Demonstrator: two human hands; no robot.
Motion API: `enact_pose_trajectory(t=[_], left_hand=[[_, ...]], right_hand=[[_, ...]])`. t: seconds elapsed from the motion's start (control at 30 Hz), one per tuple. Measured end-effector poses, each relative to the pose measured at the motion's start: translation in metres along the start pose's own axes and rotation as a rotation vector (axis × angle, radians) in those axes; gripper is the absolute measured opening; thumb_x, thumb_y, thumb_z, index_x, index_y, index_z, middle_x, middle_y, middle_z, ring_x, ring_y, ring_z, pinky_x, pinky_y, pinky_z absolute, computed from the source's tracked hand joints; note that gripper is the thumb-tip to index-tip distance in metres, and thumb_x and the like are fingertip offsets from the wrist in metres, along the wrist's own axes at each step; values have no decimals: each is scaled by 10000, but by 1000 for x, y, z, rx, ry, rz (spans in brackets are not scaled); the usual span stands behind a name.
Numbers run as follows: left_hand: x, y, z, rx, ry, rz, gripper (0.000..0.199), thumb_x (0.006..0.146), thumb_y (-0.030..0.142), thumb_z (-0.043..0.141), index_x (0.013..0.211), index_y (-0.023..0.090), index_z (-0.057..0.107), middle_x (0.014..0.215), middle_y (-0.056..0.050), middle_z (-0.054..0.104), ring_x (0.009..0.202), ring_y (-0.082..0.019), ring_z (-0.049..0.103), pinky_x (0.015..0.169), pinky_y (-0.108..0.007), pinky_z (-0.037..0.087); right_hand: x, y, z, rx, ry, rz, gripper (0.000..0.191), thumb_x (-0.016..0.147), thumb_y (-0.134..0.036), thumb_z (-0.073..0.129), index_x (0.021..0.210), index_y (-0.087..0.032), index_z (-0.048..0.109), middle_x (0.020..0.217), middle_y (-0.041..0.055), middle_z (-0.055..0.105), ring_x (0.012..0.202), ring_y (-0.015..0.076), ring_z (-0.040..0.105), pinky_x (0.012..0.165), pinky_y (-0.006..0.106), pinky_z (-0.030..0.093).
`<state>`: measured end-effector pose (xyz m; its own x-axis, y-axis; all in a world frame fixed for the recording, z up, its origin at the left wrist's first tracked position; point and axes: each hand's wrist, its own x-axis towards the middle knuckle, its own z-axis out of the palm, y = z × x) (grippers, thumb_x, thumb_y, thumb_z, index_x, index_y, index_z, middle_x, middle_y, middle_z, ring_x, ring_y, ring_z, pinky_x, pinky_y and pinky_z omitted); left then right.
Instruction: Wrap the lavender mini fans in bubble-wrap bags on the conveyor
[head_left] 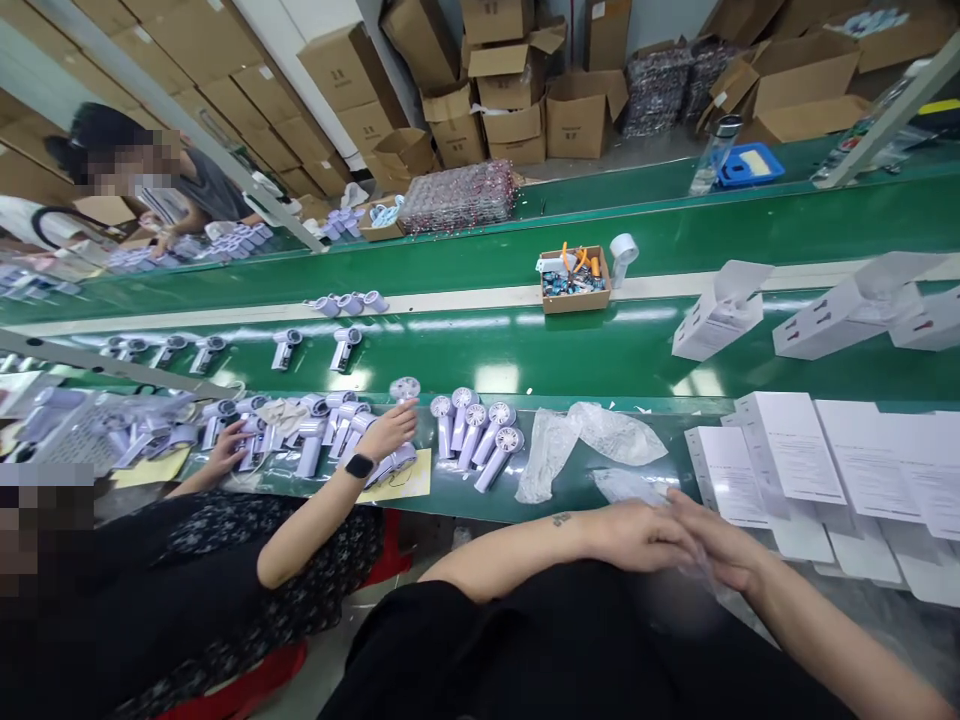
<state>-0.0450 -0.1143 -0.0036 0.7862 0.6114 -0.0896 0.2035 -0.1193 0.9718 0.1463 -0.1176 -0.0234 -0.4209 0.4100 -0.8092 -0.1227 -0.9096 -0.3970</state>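
Observation:
In front of my body, just off the bench edge, my left hand [645,537] and my right hand [720,545] meet. Both have bent fingers around a thin clear plastic bag [701,572], mostly hidden by the hands. Beyond them another clear plastic bag [626,486] lies on the bench, with more crumpled plastic bags [551,455] to its left. A group of lilac handheld fans [474,430] rests further left. White boxes [731,475] lie in rows close to my right hand.
To the left a co-worker's hand [394,428] holds a fan head [405,388] over piled fan parts. Across the green conveyor [450,345] stand a small carton of parts [576,300], a white tape roll [623,250] and open white boxes [720,325]. Cartons [577,125] fill the back.

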Motion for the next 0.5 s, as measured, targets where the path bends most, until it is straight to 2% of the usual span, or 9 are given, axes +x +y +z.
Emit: enact_pose_trajectory(t=[0.03, 0.07, 0.1, 0.17, 0.2, 0.27, 0.33, 0.4, 0.5], left_hand=[[-9, -4, -7, 45, 71, -62, 182, 853, 270, 538, 937, 198, 682, 928, -20, 689, 865, -141, 621, 807, -215, 452], [-23, -12, -16, 114, 209, -192, 227, 882, 304, 494, 947, 189, 679, 927, -34, 689, 865, -149, 622, 805, -227, 454], [-40, -21, -27, 201, 385, -367, 287, 905, 344, 447, 956, 174, 673, 916, -54, 685, 854, -159, 622, 794, -243, 458], [-80, -46, -48, 479, 719, -852, 378, 931, 375, 361, 986, 136, 649, 932, -116, 665, 867, -204, 619, 795, -304, 457], [-100, -59, -56, 574, 738, -1059, 375, 906, 398, 415, 1033, 118, 628, 991, -152, 645, 890, -238, 618, 788, -333, 459], [-132, -84, -67, 647, 637, -1285, 382, 827, 415, 547, 1045, 110, 620, 1083, -189, 602, 933, -276, 613, 791, -355, 457], [-149, -99, -69, 654, 552, -1341, 372, 785, 406, 592, 1024, 122, 630, 1114, -183, 587, 960, -282, 608, 796, -351, 451], [-154, -102, -65, 635, 566, -1324, 358, 794, 431, 556, 981, 139, 645, 1065, -156, 612, 939, -269, 612, 768, -334, 447], [-144, -88, -52, 473, 643, -1220, 416, 801, 525, 486, 830, 151, 666, 825, -94, 653, 786, -227, 620, 646, -285, 424]], right_hand=[[12, 4, 2, -85, 51, -29, 521, 656, -311, 713, 1125, -250, 496, 850, 53, 664, 746, 232, 645, 679, 338, 502], [25, 10, 0, -180, 127, -84, 577, 644, -297, 713, 1165, -251, 469, 888, 55, 660, 770, 234, 642, 684, 335, 500], [37, 16, -4, -282, 218, -162, 625, 642, -316, 705, 1204, -252, 437, 953, 64, 649, 823, 243, 635, 708, 343, 500], [62, 30, -20, -482, 396, -374, 702, 656, -381, 678, 1269, -241, 367, 1106, 88, 594, 972, 262, 595, 805, 371, 483], [74, 36, -30, -572, 471, -484, 734, 662, -408, 665, 1292, -230, 333, 1163, 101, 558, 1029, 267, 567, 852, 387, 466], [97, 45, -45, -741, 569, -656, 768, 674, -448, 627, 1316, -190, 294, 1222, 135, 499, 1087, 283, 527, 904, 422, 436], [113, 49, -52, -890, 641, -772, 742, 683, -472, 584, 1293, -137, 326, 1230, 176, 473, 1123, 315, 495, 934, 468, 410], [118, 48, -46, -986, 718, -848, 671, 683, -482, 561, 1217, -103, 417, 1265, 222, 440, 1209, 373, 405, 991, 548, 327], [109, 42, -13, -958, 733, -904, 499, 698, -501, 571, 1038, -137, 557, 1313, 217, 429, 1283, 406, 303, 1043, 599, 211]])
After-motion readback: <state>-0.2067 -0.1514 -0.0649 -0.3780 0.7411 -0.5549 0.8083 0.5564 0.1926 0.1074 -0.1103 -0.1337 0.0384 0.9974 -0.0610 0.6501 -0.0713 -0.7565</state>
